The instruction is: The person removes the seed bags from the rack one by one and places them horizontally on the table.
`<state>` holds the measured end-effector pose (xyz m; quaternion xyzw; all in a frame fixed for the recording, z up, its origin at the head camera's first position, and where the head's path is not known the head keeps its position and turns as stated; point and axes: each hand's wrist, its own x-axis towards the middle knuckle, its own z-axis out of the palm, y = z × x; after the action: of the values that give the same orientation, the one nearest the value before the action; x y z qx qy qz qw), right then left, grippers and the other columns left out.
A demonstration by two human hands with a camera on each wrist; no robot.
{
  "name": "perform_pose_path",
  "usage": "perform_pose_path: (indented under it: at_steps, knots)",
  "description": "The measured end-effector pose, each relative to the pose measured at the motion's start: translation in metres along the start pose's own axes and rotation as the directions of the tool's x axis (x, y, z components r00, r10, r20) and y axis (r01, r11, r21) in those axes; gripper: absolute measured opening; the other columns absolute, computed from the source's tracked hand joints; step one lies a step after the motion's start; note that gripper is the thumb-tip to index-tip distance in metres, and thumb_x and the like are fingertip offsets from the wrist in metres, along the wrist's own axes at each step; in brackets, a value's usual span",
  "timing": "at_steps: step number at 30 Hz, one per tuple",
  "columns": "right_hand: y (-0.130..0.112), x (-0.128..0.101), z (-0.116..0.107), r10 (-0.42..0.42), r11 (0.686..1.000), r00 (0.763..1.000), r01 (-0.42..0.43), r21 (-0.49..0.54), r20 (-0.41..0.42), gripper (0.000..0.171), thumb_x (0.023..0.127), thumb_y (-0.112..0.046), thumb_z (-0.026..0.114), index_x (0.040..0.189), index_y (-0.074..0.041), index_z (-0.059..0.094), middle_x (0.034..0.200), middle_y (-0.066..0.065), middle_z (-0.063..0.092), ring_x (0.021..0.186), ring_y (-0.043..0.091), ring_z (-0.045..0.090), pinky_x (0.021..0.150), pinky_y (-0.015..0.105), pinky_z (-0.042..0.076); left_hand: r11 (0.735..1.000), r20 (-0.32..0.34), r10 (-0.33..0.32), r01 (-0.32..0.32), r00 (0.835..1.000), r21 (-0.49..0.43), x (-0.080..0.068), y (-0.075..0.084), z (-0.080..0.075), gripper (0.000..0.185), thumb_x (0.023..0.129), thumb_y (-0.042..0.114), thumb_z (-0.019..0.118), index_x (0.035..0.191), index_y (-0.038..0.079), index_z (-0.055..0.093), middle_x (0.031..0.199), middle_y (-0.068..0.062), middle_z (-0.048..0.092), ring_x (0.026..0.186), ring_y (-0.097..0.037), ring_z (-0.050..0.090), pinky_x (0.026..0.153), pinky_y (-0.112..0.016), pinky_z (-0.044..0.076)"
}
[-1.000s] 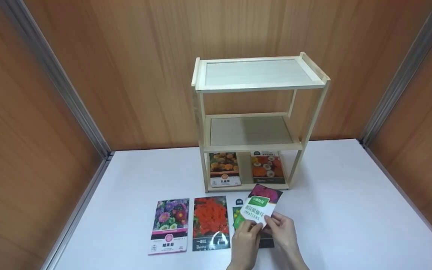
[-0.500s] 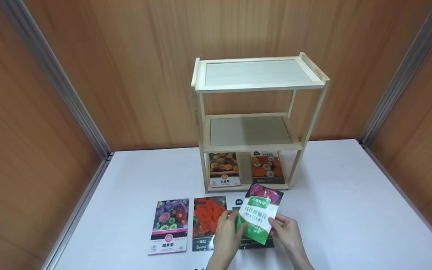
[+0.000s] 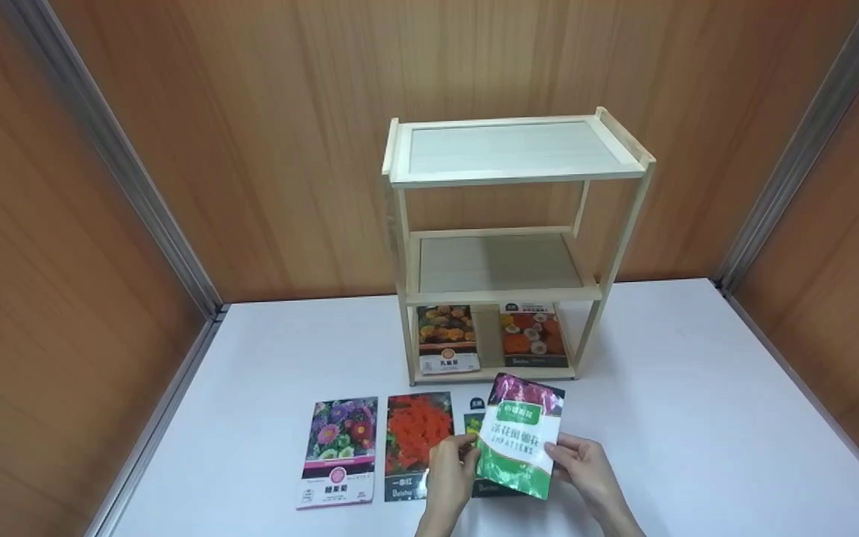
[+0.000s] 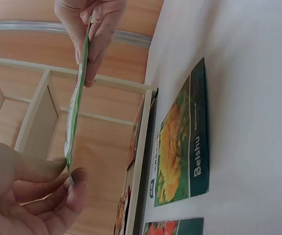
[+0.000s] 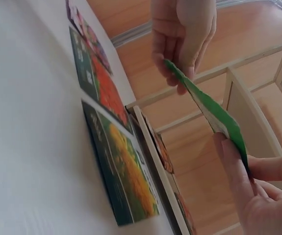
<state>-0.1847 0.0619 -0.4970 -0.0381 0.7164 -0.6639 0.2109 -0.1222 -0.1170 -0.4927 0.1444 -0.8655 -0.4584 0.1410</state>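
Both hands hold up a green, white and magenta seed packet [image 3: 520,440] marked "IMPATIENS", its printed face toward the head camera. The left hand [image 3: 450,473] pinches its left edge, thumb on one face and fingers behind, as the left wrist view shows. At the opposite edge, the right hand [image 3: 587,473] grips it between thumb and fingers. In both wrist views the packet appears nearly edge-on, raised over the table. Behind it in the head view, a yellow-flower seed packet [image 4: 172,152] marked "Beishu" lies flat, partly hidden.
A red-flower packet [image 3: 420,436] and a purple-pink flower packet [image 3: 338,451] lie in a row to the left on the white table [image 3: 265,358]. Behind stands a three-tier wooden shelf [image 3: 504,294]. Its bottom tier holds an orange marigold packet [image 3: 448,335] and another orange-and-white flower packet [image 3: 534,335].
The left hand has shifted from the packet's bottom edge to its left edge. The packet has turned more upright and come slightly lower, its front now fully showing.
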Motion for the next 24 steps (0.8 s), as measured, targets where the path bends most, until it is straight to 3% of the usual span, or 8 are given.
perform_pose_path:
  at_steps: [6,12,19,24]
  knots:
    - [0.006,0.004,-0.016,0.029,0.993,0.99,-0.045,-0.11,-0.135,0.028,0.083,-0.009,0.06,0.102,0.011,0.057,0.079,0.015,0.066,0.067,0.021,0.064,0.061,0.03,0.052,1.0,-0.004,0.014,-0.014,1.0,-0.018,-0.006,0.002,0.016,0.012,0.07,-0.002,0.069,0.082,0.001,0.069,0.063,0.005,0.059,0.056,-0.003,0.05,0.049,-0.018,0.042]
    - [0.013,0.009,-0.039,0.006,0.966,0.966,-0.073,-0.249,-0.259,0.014,0.077,-0.008,0.066,0.083,0.005,0.063,0.064,0.008,0.063,0.053,0.015,0.058,0.05,0.027,0.051,0.998,0.096,-0.053,0.057,0.994,-0.038,-0.01,0.007,0.039,0.012,0.071,0.001,0.071,0.083,0.003,0.07,0.063,0.007,0.06,0.055,-0.001,0.05,0.049,-0.017,0.042]
    - [0.017,0.018,-0.064,-0.064,0.912,0.958,-0.057,-0.406,-0.28,0.014,0.075,-0.011,0.069,0.076,0.002,0.063,0.056,0.003,0.058,0.047,0.012,0.053,0.044,0.025,0.047,0.986,0.197,-0.152,0.162,0.969,-0.035,-0.011,0.013,0.067,0.01,0.072,0.005,0.071,0.082,0.005,0.069,0.062,0.008,0.058,0.056,-0.002,0.05,0.05,-0.018,0.043]
    - [0.022,0.027,-0.078,-0.088,0.871,0.958,-0.059,-0.488,-0.273,0.016,0.076,-0.013,0.068,0.077,0.003,0.064,0.057,0.001,0.057,0.047,0.011,0.052,0.044,0.023,0.046,0.989,0.175,-0.141,0.146,0.974,-0.015,-0.005,0.017,0.084,0.01,0.07,0.004,0.072,0.081,0.003,0.07,0.06,0.006,0.057,0.055,-0.003,0.049,0.048,-0.019,0.041]
